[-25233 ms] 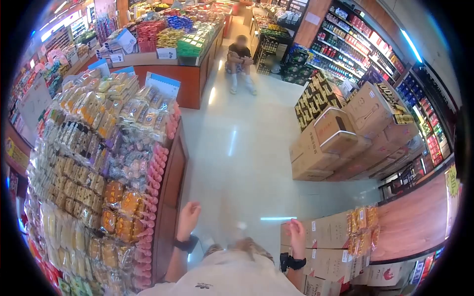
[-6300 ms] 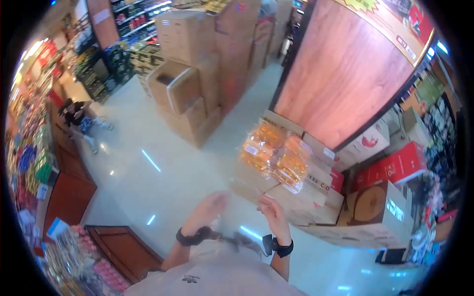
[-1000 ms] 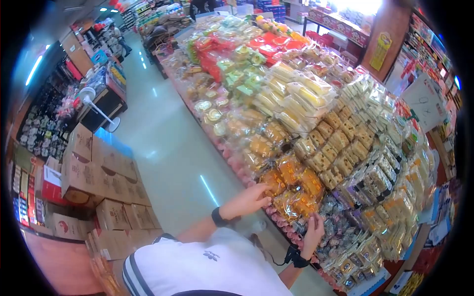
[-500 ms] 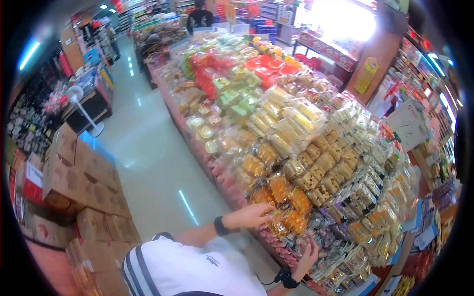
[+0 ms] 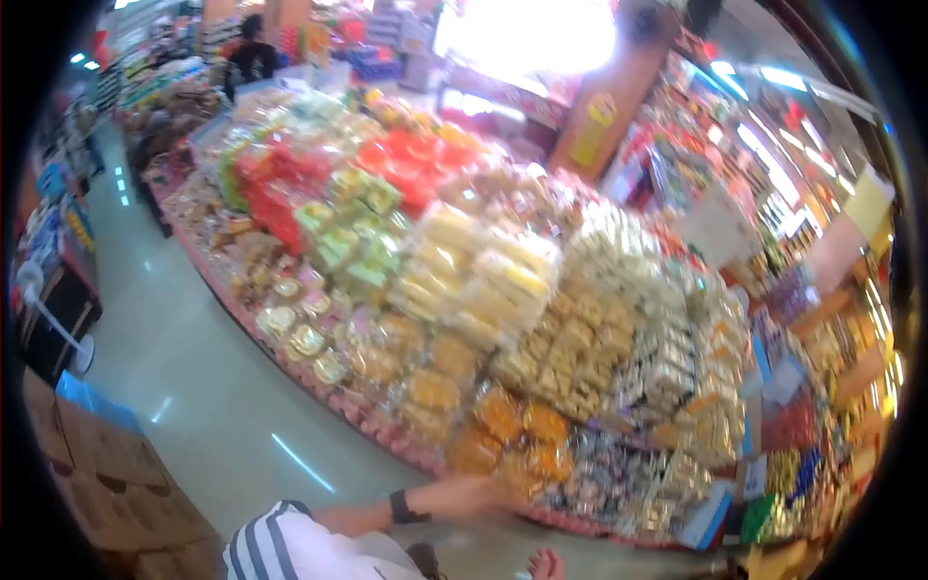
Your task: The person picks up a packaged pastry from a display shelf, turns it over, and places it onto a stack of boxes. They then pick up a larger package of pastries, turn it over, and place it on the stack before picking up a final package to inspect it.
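My left hand, with a dark band on its wrist, reaches to the front edge of the display beside orange-filled clear packets. Motion smears its fingers, so their grip cannot be made out. Low in the frame, my right hand is held off the display, its fingers loosely bent and a little apart with nothing seen in them. Right of the orange packets lie small silvery-grey wrapped pieces. Behind them are brown wrapped cakes and large packs of pale yellow rolls.
The long display has a pink ruffled edge. Cardboard boxes are stacked at the lower left, past the tiled aisle. A white fan stands at far left. A person in dark clothes is at the back.
The view has swung right, so the display appears farther left. My right hand has come away from the small wrapped pieces to the bottom edge. My left hand remains by the orange packets, now blurred.
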### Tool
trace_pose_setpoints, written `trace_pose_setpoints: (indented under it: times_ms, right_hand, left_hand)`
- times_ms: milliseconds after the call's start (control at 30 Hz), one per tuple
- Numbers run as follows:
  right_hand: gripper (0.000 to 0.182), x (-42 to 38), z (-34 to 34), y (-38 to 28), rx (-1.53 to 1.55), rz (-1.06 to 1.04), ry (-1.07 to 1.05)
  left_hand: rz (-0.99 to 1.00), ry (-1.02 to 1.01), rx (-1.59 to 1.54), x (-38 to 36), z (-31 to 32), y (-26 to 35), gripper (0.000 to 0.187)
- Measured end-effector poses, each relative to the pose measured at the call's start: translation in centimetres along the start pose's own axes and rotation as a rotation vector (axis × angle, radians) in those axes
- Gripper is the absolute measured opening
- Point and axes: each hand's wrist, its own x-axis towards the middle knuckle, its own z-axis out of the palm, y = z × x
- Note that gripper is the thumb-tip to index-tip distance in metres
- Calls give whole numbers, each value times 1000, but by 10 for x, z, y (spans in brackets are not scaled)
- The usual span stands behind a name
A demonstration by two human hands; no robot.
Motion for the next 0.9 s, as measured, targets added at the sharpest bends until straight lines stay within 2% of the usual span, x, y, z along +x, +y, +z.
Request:
trace_pose_setpoints:
  times_ms: [67,100,133,200,300,333,467,567,633,667,800,900]
  right_hand:
    - [35,-59,16,-28,-187,-57,86]
    - [35,-74,32,-41,-266,-97,116]
    - [35,-69,13,-2,41,99,110]
    - [34,-123,58,-128,210,176,302]
    - [34,-147,40,-116,-77,41,470]
    - [35,-160,37,-114,-64,36,498]
    - [36,-215,29,-107,-11,28,642]
    - [36,-273,26,-99,36,66,781]
    - [35,-312,19,-89,46,70,901]
    - [34,-333,17,-82,35,68,960]
    - [33,-417,18,-37,-82,125,1152]
    - [33,-479,38,-12,264,33,1282]
  left_hand:
    - [121,-64,74,-3,14,-25,41]
    - [108,-73,70,-6,18,-24,41]
    - [92,-84,66,-11,25,-23,41]
    - [16,-169,-17,-21,28,-7,40]
    - [94,-304,-52,-20,35,14,41]
    - [122,-335,31,-17,39,20,42]
    - [152,-412,25,-7,69,43,44]
    - [172,-542,-4,-5,104,64,45]
    - [184,-622,-7,-16,123,85,46]
    - [239,-643,59,-21,146,71,45]
    - [222,-858,11,-68,196,85,43]
    - [319,-1001,163,-108,225,100,39]
